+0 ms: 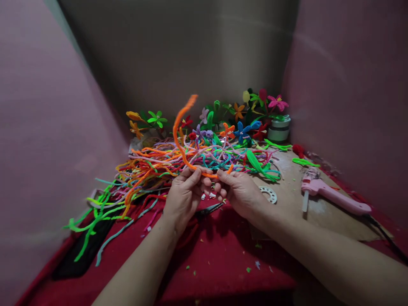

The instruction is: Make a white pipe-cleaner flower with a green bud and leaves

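Note:
An orange pipe cleaner is held between my two hands over the front of the table. My left hand pinches it between thumb and fingers, and its long end curves up and back from there. Close by on the right, my right hand pinches the same pipe cleaner near its short end, which sticks up past the thumb. Behind both hands lies a wide heap of pipe cleaners in many colours. Scissors, partly hidden, lie below the hands.
A pink glue gun rests on a brown board at right, its cord running off right. Beside my right wrist is a white ring-shaped disc. Pipe-cleaner flowers and a white pot stand at the back. Red cloth covers the table.

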Motion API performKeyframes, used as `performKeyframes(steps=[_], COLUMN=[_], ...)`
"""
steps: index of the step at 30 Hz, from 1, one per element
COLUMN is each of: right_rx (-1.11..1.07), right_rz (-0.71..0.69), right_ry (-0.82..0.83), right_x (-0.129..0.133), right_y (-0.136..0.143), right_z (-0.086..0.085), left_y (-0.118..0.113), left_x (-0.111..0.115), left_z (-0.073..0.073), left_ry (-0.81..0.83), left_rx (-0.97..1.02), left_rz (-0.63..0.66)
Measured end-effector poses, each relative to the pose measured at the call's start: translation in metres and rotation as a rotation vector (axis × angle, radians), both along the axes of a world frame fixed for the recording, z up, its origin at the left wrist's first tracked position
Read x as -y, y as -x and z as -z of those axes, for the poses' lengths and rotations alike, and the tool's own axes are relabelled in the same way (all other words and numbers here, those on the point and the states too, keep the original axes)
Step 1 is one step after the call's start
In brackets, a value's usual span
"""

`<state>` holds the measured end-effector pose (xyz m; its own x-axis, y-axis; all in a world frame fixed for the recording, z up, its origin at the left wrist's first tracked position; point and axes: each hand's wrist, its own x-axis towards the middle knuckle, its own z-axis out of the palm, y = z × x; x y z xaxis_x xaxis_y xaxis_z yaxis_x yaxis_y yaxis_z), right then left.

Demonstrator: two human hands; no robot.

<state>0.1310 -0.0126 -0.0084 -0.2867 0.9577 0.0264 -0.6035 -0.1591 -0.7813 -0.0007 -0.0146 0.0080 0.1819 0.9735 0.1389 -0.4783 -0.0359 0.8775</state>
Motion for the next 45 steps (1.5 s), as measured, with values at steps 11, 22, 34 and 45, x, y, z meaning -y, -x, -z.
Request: performKeyframes(steps=[11,22,34,45], right_rx=[-0.072,-0.147,0.792,0.772], right_rz=[0.018,-0.027,0.645,0.339], right_ry=[0.156,0.100,-0.841,-0.669], right_x=[-0.002,0.001,0.004,0.012], right_y=[-0.001,0.001,-0.012,-0.006], right_z=[-0.004,-0.004,-0.012,-0.003], left_y=[-0.013,-0.005,0.000,0.003], left_x=[0.008,-0.003,0.000,0.000], left_z=[0.001,0.002,-0.005,-0.006], left_ry=[-0.011,0.218,0.187,0.130], left_rx=[0.180,0.323,0.176,0.159], left_rz=[0.097,-0.072,-0.105,-0.059])
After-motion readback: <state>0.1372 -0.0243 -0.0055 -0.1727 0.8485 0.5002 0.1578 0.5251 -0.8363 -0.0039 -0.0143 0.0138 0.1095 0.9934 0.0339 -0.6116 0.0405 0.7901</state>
